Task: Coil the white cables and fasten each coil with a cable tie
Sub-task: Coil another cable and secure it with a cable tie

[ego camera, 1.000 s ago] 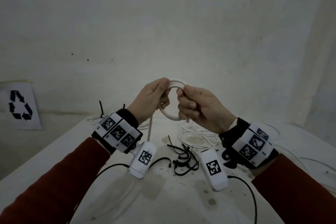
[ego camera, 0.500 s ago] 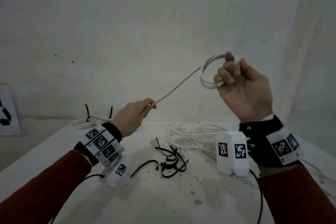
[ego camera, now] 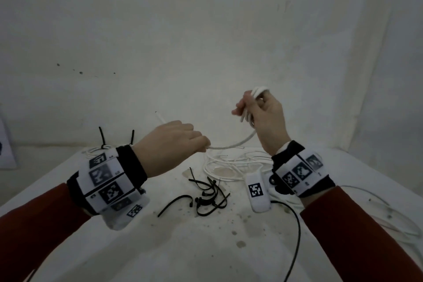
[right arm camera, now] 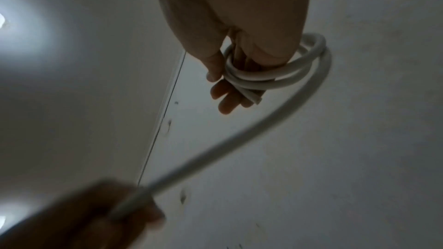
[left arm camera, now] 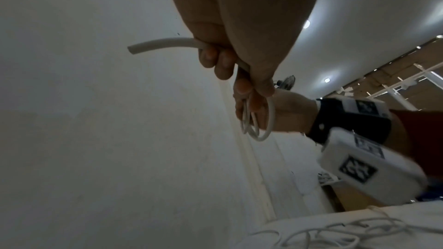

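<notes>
Right hand (ego camera: 266,119) is raised above the table, fingers curled through a small coil (right arm camera: 275,71) of white cable, several loops bunched between thumb and fingers; in the right wrist view the loops wrap the fingers (right arm camera: 225,99) and one cut end pokes out at the fingertips. Left hand (ego camera: 170,144) sits lower, at about 8 o'clock from the right hand, fingers closed on the free run of the same white cable (ego camera: 235,143). The cable sags in a curve from the coil down to the left fist, and its short tail (ego camera: 160,118) sticks out past the fist toward 11 o'clock. In the left wrist view the tail (left arm camera: 163,44) leaves the curled fingers (left arm camera: 215,60) to the left, with the coil seen beyond them.

Both hands are off the table (ego camera: 206,247), apart, joined only by the cable. Below them, at 6 o'clock from the right hand, lies a loose heap of uncoiled white cables (ego camera: 231,163). Just nearer, at 5 o'clock from the left hand, is a pile of black cable ties (ego camera: 208,197). At the table's far left edge, 9 o'clock from the left hand, a finished coil (ego camera: 98,150) lies with black tie ends standing up. More loose white cable (ego camera: 393,213) trails on the table's right side. Wrist bands with square markers on both red sleeves (ego camera: 34,231).
</notes>
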### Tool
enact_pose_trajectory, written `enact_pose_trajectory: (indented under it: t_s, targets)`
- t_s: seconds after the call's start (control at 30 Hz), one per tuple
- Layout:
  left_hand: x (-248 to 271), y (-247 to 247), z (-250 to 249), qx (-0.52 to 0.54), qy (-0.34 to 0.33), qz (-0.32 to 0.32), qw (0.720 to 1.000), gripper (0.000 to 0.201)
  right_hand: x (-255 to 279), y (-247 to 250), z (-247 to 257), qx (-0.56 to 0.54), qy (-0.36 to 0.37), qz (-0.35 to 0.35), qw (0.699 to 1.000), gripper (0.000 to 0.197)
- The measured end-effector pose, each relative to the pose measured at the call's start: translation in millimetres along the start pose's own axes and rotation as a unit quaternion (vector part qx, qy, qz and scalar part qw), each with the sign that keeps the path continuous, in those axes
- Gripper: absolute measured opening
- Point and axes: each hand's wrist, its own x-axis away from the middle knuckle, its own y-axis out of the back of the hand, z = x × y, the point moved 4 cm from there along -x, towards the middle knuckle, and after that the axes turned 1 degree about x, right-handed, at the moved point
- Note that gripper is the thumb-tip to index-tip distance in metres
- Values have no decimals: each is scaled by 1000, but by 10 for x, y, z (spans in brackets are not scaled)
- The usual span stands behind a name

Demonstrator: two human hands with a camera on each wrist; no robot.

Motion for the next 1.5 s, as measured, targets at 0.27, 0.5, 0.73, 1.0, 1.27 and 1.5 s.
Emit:
enact_pose_trajectory:
  t_s: [0.27,0.5,0.73,1.0,1.27,1.5]
  targets:
    - [-25,329,274,22,26,-59,998,33,375,-239,-98,243,-9,280,929,16]
    - [-24,206,417,159,104,-109,976,33,585,-336,34,160,-84,296,938,63]
    - [17,-61,297,327,264,-147,896,32,507,-459,89,24,-141,175,974,65]
    - [-71,-297,89,566,374,-191,710,32,462,-563,-69,-20,-176,-9,984,61]
    - [-29,-474,161,595,424,-104,674,32,504,-495,-473,76,-200,-43,976,55]
    - [148,-527,348,557,505,-224,621,33,928,-552,-715,-47,-303,65,950,20]
